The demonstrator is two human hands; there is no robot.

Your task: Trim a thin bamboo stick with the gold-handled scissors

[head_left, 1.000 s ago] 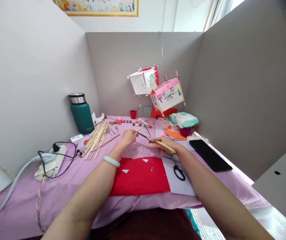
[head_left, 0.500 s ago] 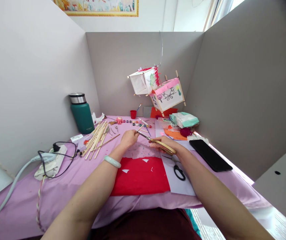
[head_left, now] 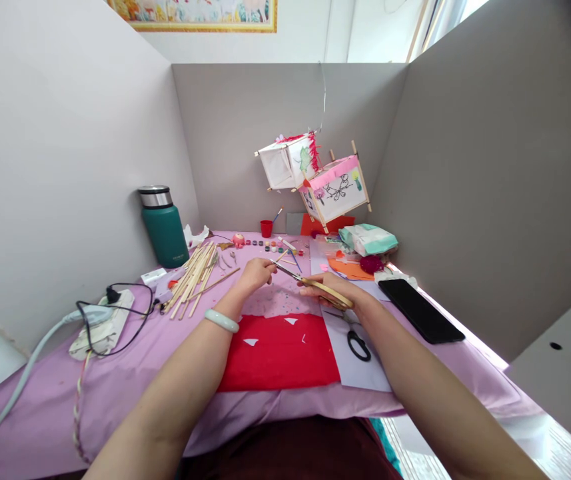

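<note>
My right hand (head_left: 332, 288) is closed around the gold handles of a pair of scissors (head_left: 330, 291), whose blades point left toward my other hand. My left hand (head_left: 256, 275) is pinched closed by the blade tips; whatever it holds is too small to make out. Below both hands lies a red sheet (head_left: 280, 357) with small white scraps (head_left: 250, 342) on it. Tiny paper bits are scattered on the purple cloth (head_left: 285, 301) just beyond the sheet. Black-handled scissors (head_left: 358, 346) rest on white paper (head_left: 365, 377) beneath my right forearm.
Wooden sticks (head_left: 195, 277), a green bottle (head_left: 164, 227) and a power strip (head_left: 102, 323) are on the left. Paint pots (head_left: 271, 247) and a red cup (head_left: 266, 229) stand at the back. Paper lanterns (head_left: 335, 190) hang above. A black phone (head_left: 420, 310) lies right.
My left forearm and its bracelet have shifted slightly left. The scissors and my right hand have hardly moved.
</note>
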